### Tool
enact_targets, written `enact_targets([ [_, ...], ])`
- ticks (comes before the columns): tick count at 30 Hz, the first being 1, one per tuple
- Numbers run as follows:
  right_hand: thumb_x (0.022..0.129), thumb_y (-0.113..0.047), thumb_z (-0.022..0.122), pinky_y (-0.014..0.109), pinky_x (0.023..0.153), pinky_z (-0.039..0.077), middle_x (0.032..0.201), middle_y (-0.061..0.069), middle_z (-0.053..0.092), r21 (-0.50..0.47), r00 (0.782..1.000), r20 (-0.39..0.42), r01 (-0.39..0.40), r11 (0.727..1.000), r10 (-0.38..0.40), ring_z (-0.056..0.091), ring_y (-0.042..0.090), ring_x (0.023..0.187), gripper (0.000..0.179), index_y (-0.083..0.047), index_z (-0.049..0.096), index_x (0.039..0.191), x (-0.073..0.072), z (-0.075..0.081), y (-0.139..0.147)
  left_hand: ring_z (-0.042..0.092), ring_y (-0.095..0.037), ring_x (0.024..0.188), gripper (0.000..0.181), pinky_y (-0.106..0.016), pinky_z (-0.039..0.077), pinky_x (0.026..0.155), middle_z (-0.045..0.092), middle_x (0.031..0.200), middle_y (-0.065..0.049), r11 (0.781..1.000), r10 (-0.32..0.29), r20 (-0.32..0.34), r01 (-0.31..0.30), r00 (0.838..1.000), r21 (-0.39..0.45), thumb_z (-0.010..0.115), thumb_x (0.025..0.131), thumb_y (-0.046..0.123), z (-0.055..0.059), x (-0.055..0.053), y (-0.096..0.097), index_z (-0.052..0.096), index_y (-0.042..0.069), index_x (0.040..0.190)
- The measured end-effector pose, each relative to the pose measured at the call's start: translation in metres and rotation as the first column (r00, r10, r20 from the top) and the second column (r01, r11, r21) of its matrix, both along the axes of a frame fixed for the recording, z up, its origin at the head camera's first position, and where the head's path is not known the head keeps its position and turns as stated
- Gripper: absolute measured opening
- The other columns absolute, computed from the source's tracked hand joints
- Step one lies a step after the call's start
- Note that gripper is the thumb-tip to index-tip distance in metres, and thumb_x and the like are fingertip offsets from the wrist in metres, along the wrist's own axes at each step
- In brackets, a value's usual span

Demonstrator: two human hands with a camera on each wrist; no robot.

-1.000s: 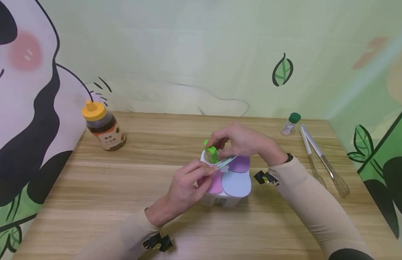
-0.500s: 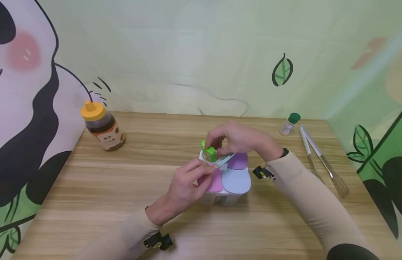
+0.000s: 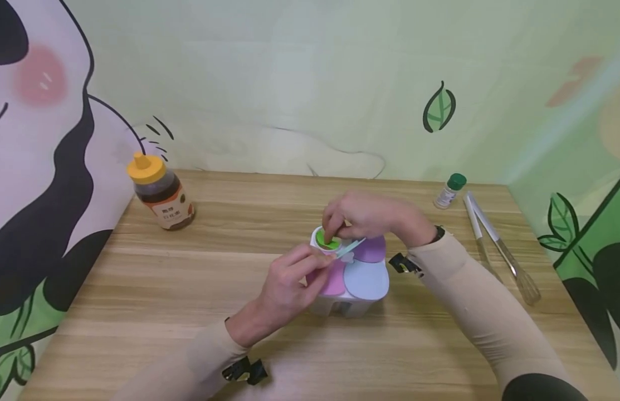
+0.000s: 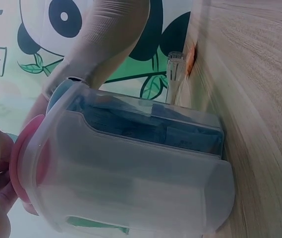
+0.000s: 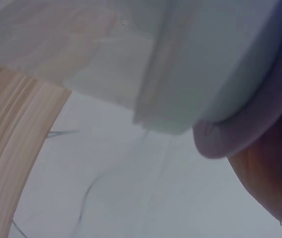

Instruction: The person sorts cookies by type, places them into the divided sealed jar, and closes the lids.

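Note:
A translucent white seasoning box has a pink lid, a pale blue lid, a purple lid and a raised teal lid. My left hand pinches the edge of the teal lid and holds it up. Bent over the round opening at the back left, my right hand has its fingertips on a bright green plastic piece that sits low in it. In the left wrist view, green shows through the box wall. The green piece's lower part is hidden.
Back left stands a honey jar with a yellow cap. At the back right are a small green-capped shaker and a metal whisk with a second metal utensil arm beside it. A printed cloth wall borders the wooden table.
The green piece has gone down into the opening, from standing above the rim to lying low inside. My right hand's fingers followed it down. The left hand keeps the teal lid raised.

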State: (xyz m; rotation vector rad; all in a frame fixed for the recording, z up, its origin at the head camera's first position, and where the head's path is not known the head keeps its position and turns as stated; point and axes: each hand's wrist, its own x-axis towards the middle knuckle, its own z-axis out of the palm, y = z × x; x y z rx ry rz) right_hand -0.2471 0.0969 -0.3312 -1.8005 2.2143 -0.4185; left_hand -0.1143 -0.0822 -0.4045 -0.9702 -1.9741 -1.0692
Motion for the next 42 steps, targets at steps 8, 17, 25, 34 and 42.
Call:
enact_targets([
  [8,0.087,0.0,0.06,0.028,0.086,0.053,0.101,0.0,0.07,0.016,0.999,0.042,-0.004,1.0,0.004,0.063,0.014,0.097,0.026,-0.015,0.078,0.098,-0.001,-0.001,0.002,0.055,-0.01,0.065,0.021,-0.011,0.047,0.057,0.064,0.084,-0.006,1.0,0.0,-0.009,0.0,1.0,0.018,0.073,0.073,-0.01,-0.001,-0.001,0.001,0.073,0.0,0.092],
  [17,0.091,-0.002,0.06,0.027,0.085,0.054,0.102,-0.001,0.073,-0.033,0.996,0.088,-0.021,0.999,0.024,0.065,0.012,0.098,0.024,-0.012,0.076,0.104,-0.004,-0.004,0.001,0.056,-0.01,0.064,0.021,-0.011,0.048,0.057,0.066,0.084,-0.007,1.0,0.013,-0.003,-0.013,1.0,0.015,0.073,0.074,-0.01,-0.001,-0.001,0.002,0.074,0.0,0.093],
  [25,0.092,-0.001,0.058,0.027,0.085,0.054,0.102,-0.003,0.073,-0.063,0.992,0.124,-0.014,0.998,0.022,0.066,0.011,0.098,0.024,-0.01,0.076,0.105,-0.007,-0.004,0.001,0.056,-0.009,0.063,0.021,-0.01,0.048,0.057,0.067,0.084,-0.007,1.0,0.018,0.004,-0.018,1.0,0.023,0.073,0.074,-0.008,-0.001,-0.001,0.003,0.074,0.0,0.094],
  [34,0.092,-0.003,0.058,0.026,0.082,0.056,0.104,0.003,0.072,-0.153,0.988,0.122,0.117,0.981,-0.098,0.065,0.012,0.094,0.022,-0.008,0.073,0.107,-0.004,0.0,0.02,0.058,-0.01,0.066,0.023,-0.011,0.05,0.059,0.067,0.083,-0.007,0.999,0.05,0.045,-0.05,0.998,0.004,0.076,0.075,-0.005,0.003,-0.002,0.003,0.072,0.001,0.097],
  [42,0.09,-0.001,0.061,0.029,0.079,0.057,0.105,0.004,0.071,-0.273,0.974,0.073,0.225,0.935,-0.213,0.065,0.013,0.091,0.021,-0.009,0.072,0.107,0.004,-0.003,0.048,0.055,-0.011,0.061,0.019,-0.012,0.047,0.053,0.06,0.075,-0.004,0.998,0.039,0.079,-0.043,0.996,0.047,0.074,0.075,-0.006,0.004,-0.003,0.004,0.069,0.002,0.091],
])
